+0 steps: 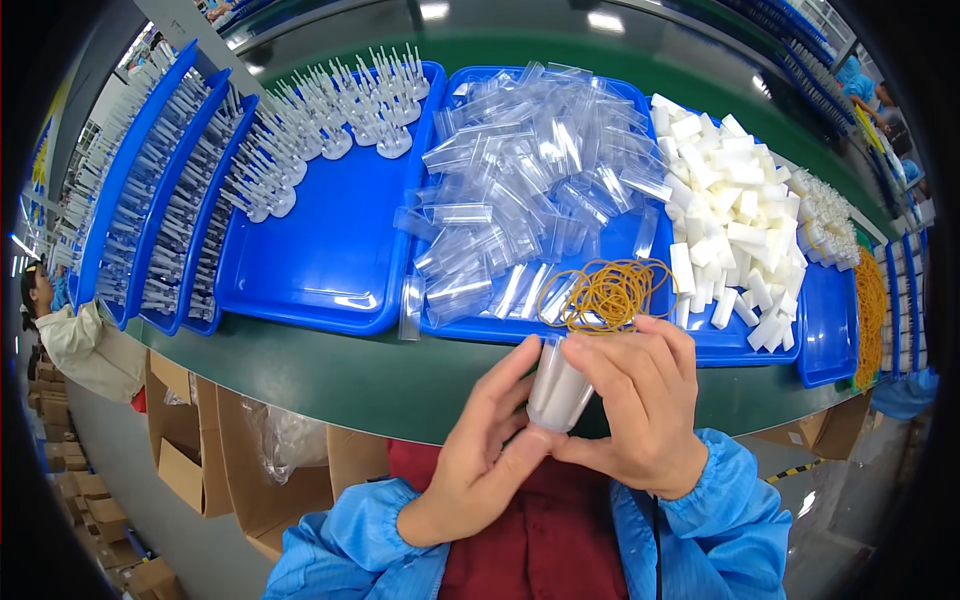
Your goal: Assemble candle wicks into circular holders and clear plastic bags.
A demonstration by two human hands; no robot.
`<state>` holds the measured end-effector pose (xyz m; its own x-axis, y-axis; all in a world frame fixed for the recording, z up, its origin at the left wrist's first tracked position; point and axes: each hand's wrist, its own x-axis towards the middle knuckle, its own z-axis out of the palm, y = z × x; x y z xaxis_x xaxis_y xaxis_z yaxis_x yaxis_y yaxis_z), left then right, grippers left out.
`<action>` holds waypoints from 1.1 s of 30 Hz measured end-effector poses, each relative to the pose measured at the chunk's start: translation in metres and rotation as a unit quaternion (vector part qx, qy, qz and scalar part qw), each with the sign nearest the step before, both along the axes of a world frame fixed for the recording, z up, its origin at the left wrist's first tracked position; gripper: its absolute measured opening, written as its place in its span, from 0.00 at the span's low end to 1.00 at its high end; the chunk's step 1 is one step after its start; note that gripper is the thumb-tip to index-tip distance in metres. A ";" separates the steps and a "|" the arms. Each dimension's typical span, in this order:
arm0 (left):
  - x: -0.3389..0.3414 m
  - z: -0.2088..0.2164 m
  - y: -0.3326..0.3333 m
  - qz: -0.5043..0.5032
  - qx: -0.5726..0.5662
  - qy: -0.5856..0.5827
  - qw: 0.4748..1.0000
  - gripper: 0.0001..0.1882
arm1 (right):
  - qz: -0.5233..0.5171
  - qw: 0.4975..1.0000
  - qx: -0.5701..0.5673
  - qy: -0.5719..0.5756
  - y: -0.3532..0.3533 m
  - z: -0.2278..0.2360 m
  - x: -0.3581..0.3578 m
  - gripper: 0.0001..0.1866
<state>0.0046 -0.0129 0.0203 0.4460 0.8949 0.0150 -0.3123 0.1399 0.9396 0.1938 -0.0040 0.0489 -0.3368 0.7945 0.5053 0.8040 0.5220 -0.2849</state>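
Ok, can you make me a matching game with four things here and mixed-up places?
1. White plastic stems on round bases
2. Clear, shiny plastic sleeves
3. Short white rectangular blocks
4. Tapered clear plastic piece with white inside

A. Heaped right of the see-through pile
B. Held between left hand and right hand
C. Piled in the middle blue tray
D. In trays on the left

Pairs: 1-D, 2-C, 3-A, 4-B

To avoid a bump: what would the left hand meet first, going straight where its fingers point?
Probably the middle blue tray, at its rim; if higher, the left hand might meet rubber bands.
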 end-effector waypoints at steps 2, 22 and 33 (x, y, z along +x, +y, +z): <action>-0.004 0.001 0.002 0.013 -0.054 0.003 0.998 0.33 | 0.021 1.000 0.004 0.010 -0.002 0.001 0.003 0.34; -0.017 -0.001 0.010 -0.092 -0.213 0.026 0.972 0.32 | -0.028 0.989 -0.034 -0.144 -0.026 -0.021 0.041 0.21; -0.015 0.002 0.015 -0.046 -0.201 0.041 0.978 0.16 | -0.027 0.985 -0.160 -0.057 -0.022 -0.001 0.036 0.14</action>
